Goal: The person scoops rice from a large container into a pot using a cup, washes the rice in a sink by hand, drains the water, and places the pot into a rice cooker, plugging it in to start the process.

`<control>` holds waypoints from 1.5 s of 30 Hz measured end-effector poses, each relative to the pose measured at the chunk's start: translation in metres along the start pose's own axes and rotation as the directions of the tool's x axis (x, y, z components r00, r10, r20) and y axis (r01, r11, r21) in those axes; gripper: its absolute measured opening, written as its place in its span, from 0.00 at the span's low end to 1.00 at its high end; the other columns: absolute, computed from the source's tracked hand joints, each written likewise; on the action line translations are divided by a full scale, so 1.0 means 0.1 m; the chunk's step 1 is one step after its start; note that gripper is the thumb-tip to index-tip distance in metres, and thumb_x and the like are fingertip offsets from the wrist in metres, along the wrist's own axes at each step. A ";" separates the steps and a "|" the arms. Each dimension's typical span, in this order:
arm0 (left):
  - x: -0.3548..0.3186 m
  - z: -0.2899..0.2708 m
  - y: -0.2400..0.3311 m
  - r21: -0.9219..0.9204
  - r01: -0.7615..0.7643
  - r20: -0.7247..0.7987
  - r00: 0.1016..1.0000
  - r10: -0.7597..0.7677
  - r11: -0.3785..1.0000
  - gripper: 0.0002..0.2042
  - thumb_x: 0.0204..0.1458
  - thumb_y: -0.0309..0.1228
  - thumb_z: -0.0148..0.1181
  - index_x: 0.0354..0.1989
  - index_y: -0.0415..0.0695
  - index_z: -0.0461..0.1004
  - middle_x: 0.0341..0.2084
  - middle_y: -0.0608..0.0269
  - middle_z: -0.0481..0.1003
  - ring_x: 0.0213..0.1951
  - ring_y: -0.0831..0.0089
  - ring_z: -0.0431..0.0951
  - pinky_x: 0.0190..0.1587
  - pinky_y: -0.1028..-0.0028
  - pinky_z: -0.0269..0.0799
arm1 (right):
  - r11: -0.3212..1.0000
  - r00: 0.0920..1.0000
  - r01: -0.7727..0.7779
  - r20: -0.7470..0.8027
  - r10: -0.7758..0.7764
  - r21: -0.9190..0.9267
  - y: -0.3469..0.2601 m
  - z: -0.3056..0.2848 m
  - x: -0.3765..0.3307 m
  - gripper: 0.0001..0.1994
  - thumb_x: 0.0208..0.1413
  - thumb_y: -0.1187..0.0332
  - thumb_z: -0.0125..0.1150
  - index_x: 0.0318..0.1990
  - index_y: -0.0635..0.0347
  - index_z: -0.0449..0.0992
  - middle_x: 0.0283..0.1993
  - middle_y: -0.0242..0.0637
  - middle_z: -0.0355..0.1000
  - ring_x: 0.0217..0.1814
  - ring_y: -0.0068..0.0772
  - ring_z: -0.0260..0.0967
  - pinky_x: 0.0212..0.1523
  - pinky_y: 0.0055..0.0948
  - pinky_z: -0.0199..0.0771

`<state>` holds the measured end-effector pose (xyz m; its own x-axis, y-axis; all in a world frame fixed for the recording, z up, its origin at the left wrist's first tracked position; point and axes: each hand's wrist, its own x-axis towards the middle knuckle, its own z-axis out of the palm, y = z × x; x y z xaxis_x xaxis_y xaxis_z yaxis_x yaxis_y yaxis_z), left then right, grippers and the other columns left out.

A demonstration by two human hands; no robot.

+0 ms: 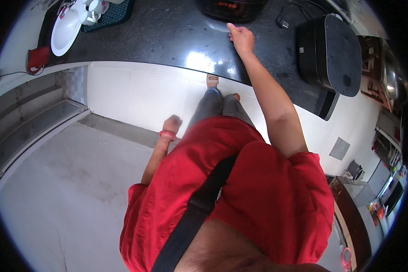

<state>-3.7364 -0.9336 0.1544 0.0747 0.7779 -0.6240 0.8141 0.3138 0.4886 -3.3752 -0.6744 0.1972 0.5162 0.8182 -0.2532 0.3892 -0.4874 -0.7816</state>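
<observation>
My right hand (pixel 243 40) reaches over the dark speckled countertop (pixel 158 31), just in front of a black appliance (pixel 235 12) with a lit red display at the top edge of the view. Its thumb points toward the appliance's lower front, while the other fingers are curled in. No object shows in it, and I cannot tell whether the thumb touches the appliance. My left hand (pixel 172 123) hangs low beside my body, away from the counter, a red bangle (pixel 167 135) on its wrist. Its fingers look loosely curled around nothing; they are dim and slightly blurred.
A black boxy appliance (pixel 331 54) stands at the counter's right, near a loose black plug (pixel 283 22). Far left are a white oval dish (pixel 65 36), white cups (pixel 89 17) on a dark green rack (pixel 109 19), and a red mug (pixel 37 60) near the edge.
</observation>
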 end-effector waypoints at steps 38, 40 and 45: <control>0.42 0.54 -1.39 0.093 -0.249 0.103 0.965 0.240 0.964 0.03 0.43 0.26 0.53 0.26 0.43 0.72 0.23 0.62 0.74 0.26 0.71 0.73 0.28 0.72 0.70 | 0.984 0.969 0.155 -0.207 -0.134 0.089 -0.25 -0.58 0.15 0.22 0.43 0.48 0.61 0.27 0.63 0.75 0.20 0.32 0.72 0.23 0.21 0.69 0.29 0.22 0.68; 0.44 0.53 -1.25 0.112 -0.235 0.092 0.970 0.225 0.965 0.04 0.39 0.24 0.52 0.21 0.45 0.73 0.23 0.57 0.73 0.29 0.64 0.74 0.30 0.67 0.71 | 0.988 0.972 0.143 -0.197 -0.129 0.060 -0.07 -0.58 0.15 0.22 0.44 0.49 0.61 0.26 0.64 0.75 0.20 0.33 0.72 0.23 0.21 0.69 0.29 0.22 0.68; 0.38 0.51 -0.97 0.249 -0.183 0.118 0.980 0.158 0.951 0.04 0.37 0.22 0.52 0.20 0.45 0.74 0.22 0.55 0.73 0.30 0.61 0.75 0.31 0.65 0.71 | 0.990 0.979 0.128 -0.171 -0.115 0.062 0.17 -0.57 -0.01 0.21 0.45 0.50 0.60 0.26 0.65 0.74 0.19 0.33 0.71 0.21 0.20 0.68 0.27 0.22 0.68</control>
<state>-3.7835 -0.9623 0.0525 0.2698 0.7478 -0.6066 0.9041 0.0201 0.4269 -3.3253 -0.7006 0.2162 0.5904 0.8048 -0.0602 0.4037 -0.3591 -0.8415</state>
